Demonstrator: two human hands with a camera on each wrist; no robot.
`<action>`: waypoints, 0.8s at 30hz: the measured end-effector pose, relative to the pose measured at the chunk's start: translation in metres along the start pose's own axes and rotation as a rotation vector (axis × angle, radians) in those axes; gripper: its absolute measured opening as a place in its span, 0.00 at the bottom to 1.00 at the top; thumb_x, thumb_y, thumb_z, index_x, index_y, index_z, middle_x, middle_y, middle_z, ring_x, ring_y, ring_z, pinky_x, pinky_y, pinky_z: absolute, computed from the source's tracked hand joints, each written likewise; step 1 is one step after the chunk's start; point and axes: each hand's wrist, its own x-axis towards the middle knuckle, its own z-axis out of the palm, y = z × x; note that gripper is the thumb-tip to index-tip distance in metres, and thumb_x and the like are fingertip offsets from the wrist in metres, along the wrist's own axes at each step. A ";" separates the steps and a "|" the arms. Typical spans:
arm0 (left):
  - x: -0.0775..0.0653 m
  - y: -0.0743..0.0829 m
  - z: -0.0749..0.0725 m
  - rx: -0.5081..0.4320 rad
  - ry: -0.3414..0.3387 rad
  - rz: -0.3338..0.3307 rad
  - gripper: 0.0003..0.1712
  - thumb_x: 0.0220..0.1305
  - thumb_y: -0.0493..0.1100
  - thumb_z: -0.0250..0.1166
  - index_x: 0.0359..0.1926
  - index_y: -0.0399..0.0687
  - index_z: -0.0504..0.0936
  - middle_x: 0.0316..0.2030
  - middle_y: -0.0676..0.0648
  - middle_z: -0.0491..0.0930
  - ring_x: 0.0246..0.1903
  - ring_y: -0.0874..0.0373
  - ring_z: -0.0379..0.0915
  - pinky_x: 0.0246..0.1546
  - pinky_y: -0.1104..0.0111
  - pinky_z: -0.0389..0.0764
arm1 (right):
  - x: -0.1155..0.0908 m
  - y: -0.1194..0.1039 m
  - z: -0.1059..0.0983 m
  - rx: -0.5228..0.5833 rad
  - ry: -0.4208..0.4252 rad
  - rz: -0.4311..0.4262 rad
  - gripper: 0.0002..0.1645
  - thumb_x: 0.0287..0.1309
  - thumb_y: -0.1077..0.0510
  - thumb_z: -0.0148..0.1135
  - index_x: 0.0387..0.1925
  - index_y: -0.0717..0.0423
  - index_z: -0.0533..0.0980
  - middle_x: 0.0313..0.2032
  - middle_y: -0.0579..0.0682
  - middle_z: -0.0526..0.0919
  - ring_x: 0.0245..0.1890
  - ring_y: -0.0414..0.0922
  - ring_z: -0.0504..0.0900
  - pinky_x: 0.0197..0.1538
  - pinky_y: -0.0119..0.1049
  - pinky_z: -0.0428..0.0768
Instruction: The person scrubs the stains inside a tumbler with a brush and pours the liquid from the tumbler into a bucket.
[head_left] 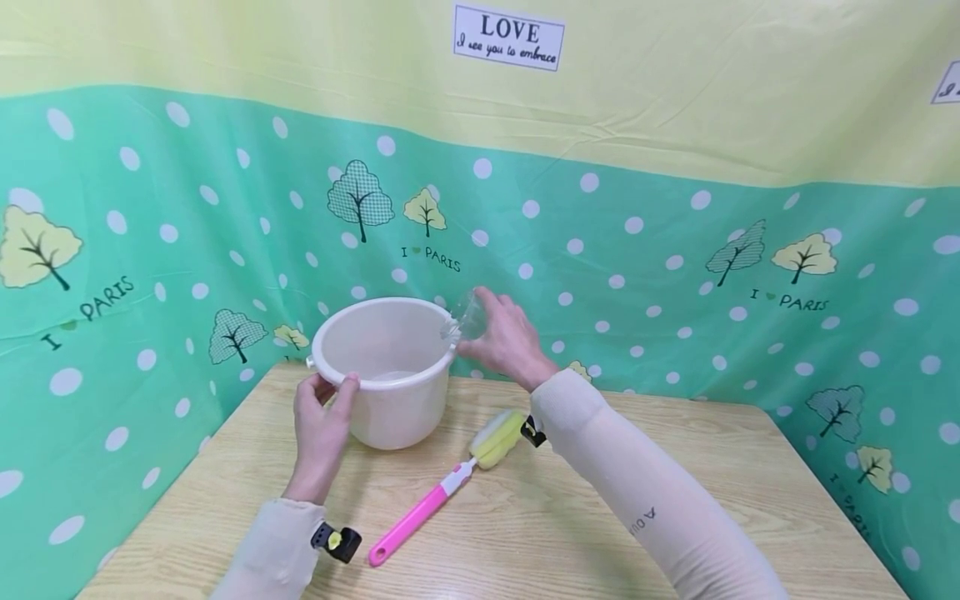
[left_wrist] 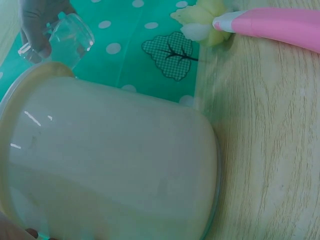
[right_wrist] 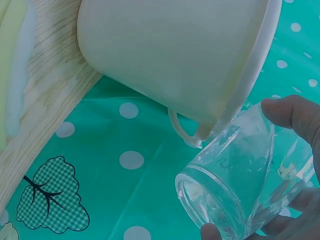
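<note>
A white plastic bucket [head_left: 401,412] stands upright on the table [head_left: 615,517]. My left hand [head_left: 322,425] grips its near left rim, thumb over the edge. At the bucket's right rim, my right hand [head_left: 506,337] holds a clear drinking glass [right_wrist: 230,165], tilted with its mouth toward the bucket. In the right wrist view the glass overlaps the rim, and the thumb and fingers lie around its wall. Below the rim on that side shows a thin white handle [right_wrist: 181,131]. A paler patch lies on the bucket's inside bottom.
A cleaning brush with a pink handle [head_left: 412,521] and a yellow and white sponge head [head_left: 497,437] lies in front of the bucket, between the forearms. A green and yellow printed curtain [head_left: 600,233] hangs behind and along the sides of the table.
</note>
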 end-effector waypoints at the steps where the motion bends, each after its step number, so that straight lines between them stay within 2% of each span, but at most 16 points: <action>1: 0.000 0.000 0.000 -0.001 0.000 0.001 0.41 0.65 0.60 0.58 0.66 0.38 0.57 0.62 0.40 0.59 0.63 0.46 0.55 0.64 0.52 0.62 | 0.000 0.000 0.000 0.003 0.000 0.002 0.59 0.37 0.46 0.77 0.71 0.41 0.56 0.59 0.52 0.69 0.55 0.50 0.69 0.52 0.52 0.77; 24: 0.001 -0.001 0.000 0.000 0.006 -0.008 0.40 0.64 0.60 0.58 0.66 0.39 0.57 0.62 0.41 0.60 0.62 0.48 0.56 0.64 0.54 0.63 | 0.000 -0.001 -0.001 -0.011 -0.002 0.005 0.59 0.37 0.46 0.77 0.71 0.41 0.56 0.60 0.52 0.69 0.55 0.50 0.69 0.52 0.52 0.76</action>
